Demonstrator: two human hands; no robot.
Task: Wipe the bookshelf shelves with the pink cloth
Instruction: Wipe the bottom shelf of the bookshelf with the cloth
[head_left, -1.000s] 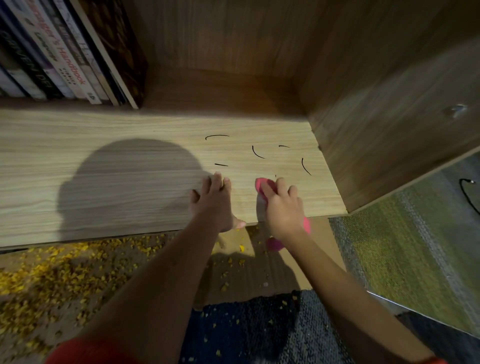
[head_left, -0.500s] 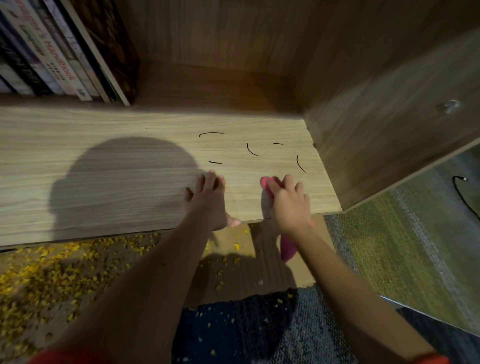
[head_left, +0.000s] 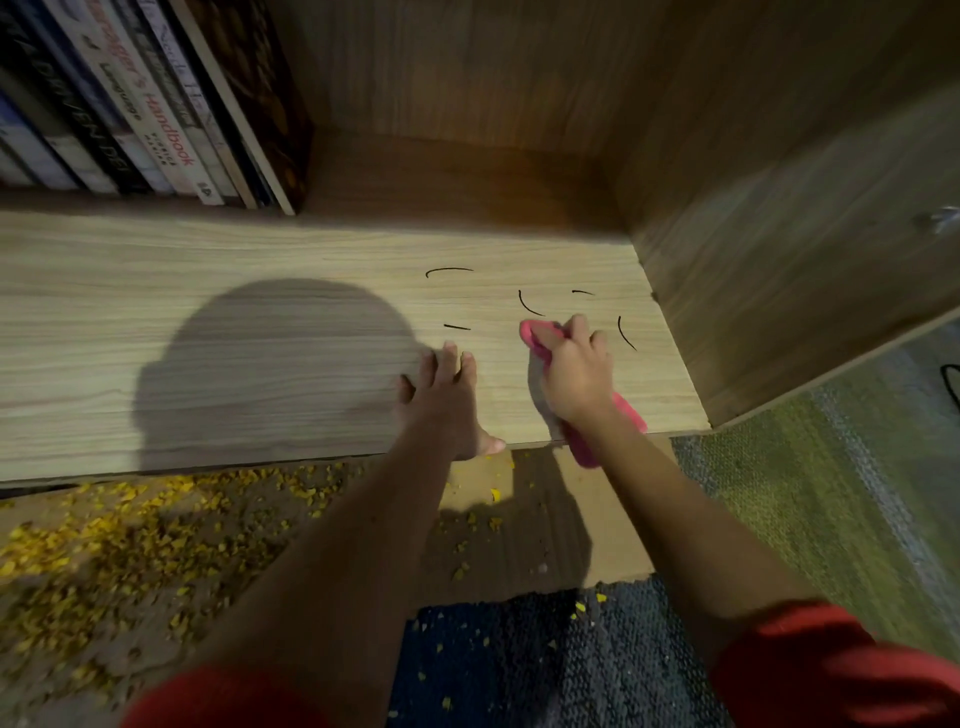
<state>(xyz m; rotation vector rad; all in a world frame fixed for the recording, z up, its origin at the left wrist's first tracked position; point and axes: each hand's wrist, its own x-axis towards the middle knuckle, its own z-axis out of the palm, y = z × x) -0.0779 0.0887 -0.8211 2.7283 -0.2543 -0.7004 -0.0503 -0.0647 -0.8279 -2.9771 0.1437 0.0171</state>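
A light wooden shelf board (head_left: 260, 332) of the bookshelf runs across the view. Several thin black curved marks (head_left: 530, 304) lie on its right part. My right hand (head_left: 574, 371) presses the pink cloth (head_left: 535, 335) onto the board just below those marks; the cloth's tail (head_left: 584, 449) hangs over the front edge. My left hand (head_left: 441, 400) rests flat on the board beside it, fingers spread and thumb over the edge, holding nothing.
A row of books (head_left: 156, 104) stands at the back left of the shelf. The bookshelf's side panel (head_left: 779, 260) closes off the right. Below, yellow crumbs (head_left: 130, 530) are scattered over a lower board, with a dark rug (head_left: 545, 660) and green carpet (head_left: 831, 493).
My right hand has pushed the pink cloth further back on the board, up toward the black marks. My left hand has stayed in place.
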